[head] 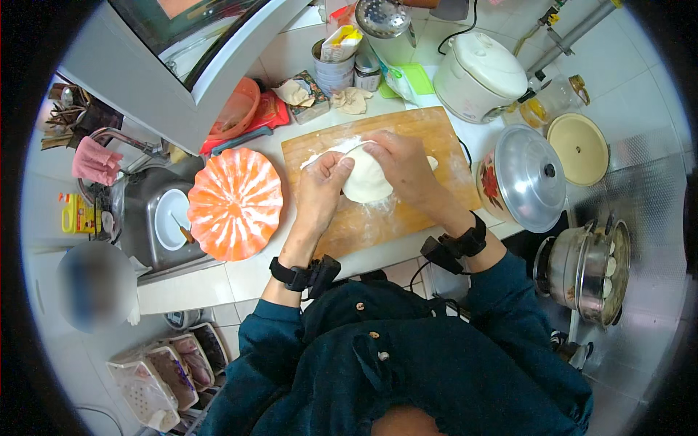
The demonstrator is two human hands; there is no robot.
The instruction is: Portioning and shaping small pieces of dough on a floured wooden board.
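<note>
A round, pale sheet of dough (367,180) hangs between my two hands over a wooden board (349,240). My left hand (322,182) pinches its left edge between thumb and fingers. At the upper right edge, my right hand (403,163) grips the dough, with the thumb lying across its top. White flour (376,210) is scattered on the board beneath and around it. A small pale piece (433,162), perhaps dough, shows just past my right hand, partly hidden by it.
Left of the board stands an orange-and-white scalloped dish (235,204), beside a steel sink (158,256) holding a white bowl (166,218). To the right are a lidded pot (526,177) and a steamer (591,272) with round pale items. A rice cooker (480,73) stands behind. An open window frame (147,76) juts in at upper left.
</note>
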